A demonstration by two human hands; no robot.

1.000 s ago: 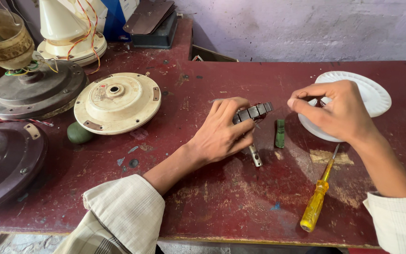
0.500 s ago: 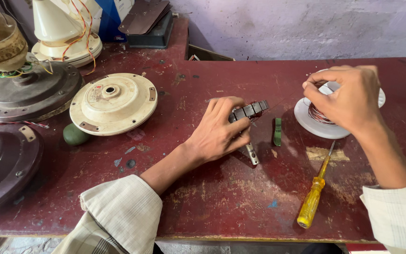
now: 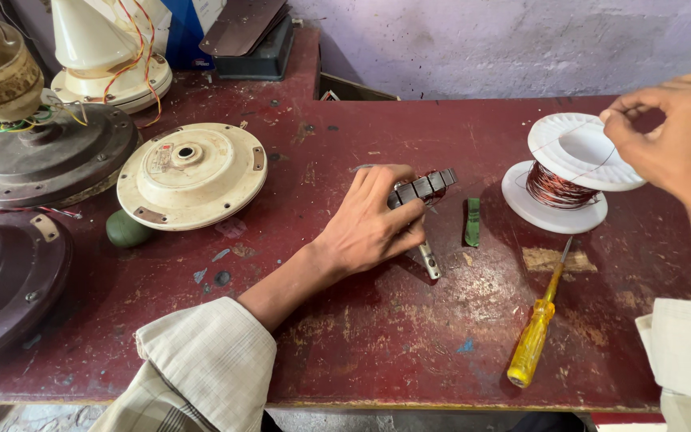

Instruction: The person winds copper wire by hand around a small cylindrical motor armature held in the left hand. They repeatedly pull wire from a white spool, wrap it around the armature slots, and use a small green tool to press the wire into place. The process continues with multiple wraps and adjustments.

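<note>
On a worn, dark red table (image 3: 409, 352), seen from above. Nearest, at about five o'clock, a yellow-handled screwdriver (image 3: 537, 328) lying with its tip angled up toward one o'clock. Just left of centre, the left hand (image 3: 373, 224), cream sleeve pushed back, fingers curled and clamped around a small dark metal stator core (image 3: 425, 188) with a stubby shaft pointing down to the tabletop. Just to the right of that, at three o'clock from the hand, a small green strip (image 3: 472, 222) lying flat. Further right, at two o'clock, a white plastic spool of copper wire (image 3: 565, 172) standing on its lower flange. Above and right of it, the right hand (image 3: 673, 136) raised off the table at the frame's edge, thumb and forefinger pinched together on a thin strand of wire running back across the spool's top. Left of centre, at ten o'clock, a cream ceiling fan motor cover (image 3: 192, 174) lying flat, with a small green rounded lump (image 3: 125, 230) just beside its lower left edge. At the far left, dark fan motor housings (image 3: 45, 156), one at nine o'clock, another at ten. Farthest, at eleven o'clock, a cream cone-shaped fan part (image 3: 93, 48) with red and yellow wires trailing, and a dark box (image 3: 253, 40) at twelve against a pale wall.
</note>
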